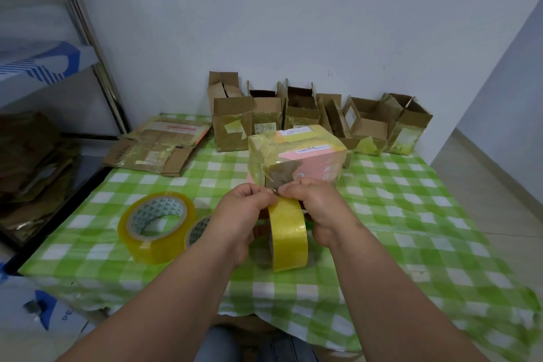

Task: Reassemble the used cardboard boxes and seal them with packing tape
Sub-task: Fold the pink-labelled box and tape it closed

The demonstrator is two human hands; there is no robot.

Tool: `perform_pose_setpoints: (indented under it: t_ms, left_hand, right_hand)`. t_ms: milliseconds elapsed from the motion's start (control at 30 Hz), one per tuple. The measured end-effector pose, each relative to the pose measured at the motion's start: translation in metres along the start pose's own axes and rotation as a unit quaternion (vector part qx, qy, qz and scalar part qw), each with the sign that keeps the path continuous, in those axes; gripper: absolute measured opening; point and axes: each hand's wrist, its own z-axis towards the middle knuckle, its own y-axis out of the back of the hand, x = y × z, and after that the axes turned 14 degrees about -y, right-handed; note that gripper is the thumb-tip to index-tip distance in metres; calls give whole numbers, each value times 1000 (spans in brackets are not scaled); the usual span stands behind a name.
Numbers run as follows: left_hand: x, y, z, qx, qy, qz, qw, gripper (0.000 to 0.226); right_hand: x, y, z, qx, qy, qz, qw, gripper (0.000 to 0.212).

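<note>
A small closed box [296, 153], pink and covered in yellowish tape, stands on the green checked table [411, 215] just beyond my hands. I hold a yellow tape roll [289, 239] upright between both hands above the table. My left hand [244, 212] grips the roll's left side and pinches at its top. My right hand [320, 209] holds the right side, its fingertips pinching the tape end at the top, close to the box's near bottom corner.
Two more tape rolls [157, 225] lie on the table at the left. A row of several open used boxes [320, 118] lines the back wall. Flattened cardboard [161, 145] lies at the back left. A shelf unit [44, 97] with cardboard stands left.
</note>
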Motion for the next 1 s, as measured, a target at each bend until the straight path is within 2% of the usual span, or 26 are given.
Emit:
perform_pose_setpoints:
  t_ms: [33, 67, 133, 200, 300, 333, 400, 500, 633, 767, 900, 1000]
  left_hand:
    - [1, 2, 0, -8, -15, 24, 1000, 16]
    - [2, 4, -1, -20, -38, 68, 997, 33]
    - [-1, 10, -2, -65, -110, 189, 974, 56]
    - [-12, 14, 1, -81, -214, 309, 923, 47]
    - [-25, 15, 27, -5, -341, 409, 846, 37]
    - [-29, 13, 36, 36, -354, 437, 826, 37]
    - [-30, 11, 51, 105, -329, 494, 798, 38]
    - [-28, 12, 63, 121, -303, 530, 783, 38]
    - [-29, 16, 64, 114, -330, 539, 766, 43]
    - [-25, 18, 66, 127, -363, 561, 733, 52]
    - [-18, 16, 68, 107, -383, 558, 728, 51]
    - [-22, 20, 72, 127, -362, 538, 751, 50]
  right_hand:
    - [0, 0, 0, 2, 1, 7, 1000, 18]
    - [0, -1, 1, 3, 2, 15, 1000, 20]
    - [0, -1, 0, 4, 3, 33, 999, 19]
    - [-1, -1, -1, 0, 13, 27, 1000, 18]
    - [-2, -4, -1, 8, 27, 23, 999, 16]
    - [-2, -5, -1, 11, 29, 26, 999, 16]
    - [-3, -4, -1, 12, 37, 23, 999, 17]
    - [-5, 4, -3, 5, 56, 10, 998, 19]
    - [-9, 17, -3, -1, 62, 44, 997, 20]
    - [-11, 21, 0, -15, 52, 87, 995, 22]
    - [-9, 16, 3, -28, 80, 60, 995, 21]
    - [-5, 12, 6, -34, 101, 40, 993, 18]
